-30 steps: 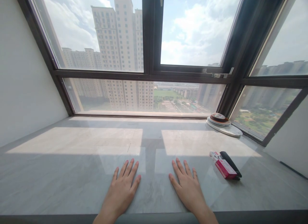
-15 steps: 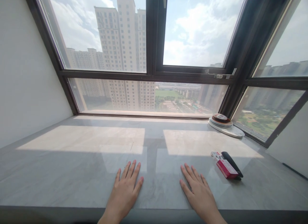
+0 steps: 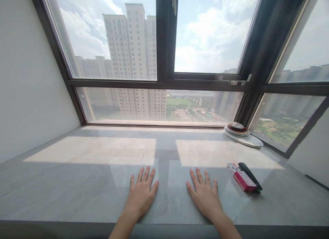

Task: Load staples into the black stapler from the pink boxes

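Observation:
My left hand [image 3: 142, 194] lies palm down on the pale marbled windowsill [image 3: 64, 191], its fingers spread and holding nothing. To its right, my right hand [image 3: 205, 194] is also palm down with fingers apart and nothing in it. A stretch of bare stone separates the two thumbs. Nearest to my right hand is a red and white box [image 3: 243, 179], lying off to its right. A black case-like object [image 3: 250, 177] lies alongside the box, partly hidden by it.
A stack of round plates or trays [image 3: 239, 132] sits in the back right corner. Dark window frames [image 3: 164, 84] border the sill at the back and right. A white wall [image 3: 33, 95] closes the left side. The sill's front edge [image 3: 77, 221] runs below my hands.
Both hands have slid forward over the sill and a little toward each other, with fingers still spread. The view has tilted up slightly. The box and plates stay put on the sill.

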The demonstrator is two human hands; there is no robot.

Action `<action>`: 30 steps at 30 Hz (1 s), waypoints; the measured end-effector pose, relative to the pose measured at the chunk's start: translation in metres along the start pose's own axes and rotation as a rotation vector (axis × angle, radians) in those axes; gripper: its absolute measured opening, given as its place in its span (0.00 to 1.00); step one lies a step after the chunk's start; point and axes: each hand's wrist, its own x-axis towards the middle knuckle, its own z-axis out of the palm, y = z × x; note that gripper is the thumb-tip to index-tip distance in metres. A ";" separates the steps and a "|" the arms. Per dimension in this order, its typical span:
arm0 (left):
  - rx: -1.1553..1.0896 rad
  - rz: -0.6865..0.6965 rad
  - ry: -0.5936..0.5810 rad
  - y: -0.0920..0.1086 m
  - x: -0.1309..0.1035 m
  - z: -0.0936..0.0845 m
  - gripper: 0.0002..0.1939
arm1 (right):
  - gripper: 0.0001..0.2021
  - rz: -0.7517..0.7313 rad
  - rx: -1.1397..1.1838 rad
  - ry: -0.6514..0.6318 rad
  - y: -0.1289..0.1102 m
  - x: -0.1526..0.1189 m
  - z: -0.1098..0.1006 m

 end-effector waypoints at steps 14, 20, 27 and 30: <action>-0.048 -0.030 -0.021 0.003 0.026 0.008 0.33 | 0.33 -0.019 0.005 -0.009 0.000 0.001 -0.001; -0.069 -0.053 -0.004 -0.001 0.038 0.012 0.32 | 0.33 -0.020 0.003 -0.001 0.001 0.000 -0.002; -0.071 -0.078 0.002 -0.003 0.060 0.018 0.32 | 0.32 -0.025 0.006 0.003 0.002 -0.001 0.000; -0.071 -0.091 0.008 -0.005 0.070 0.022 0.32 | 0.32 -0.032 0.009 0.015 0.003 -0.001 0.000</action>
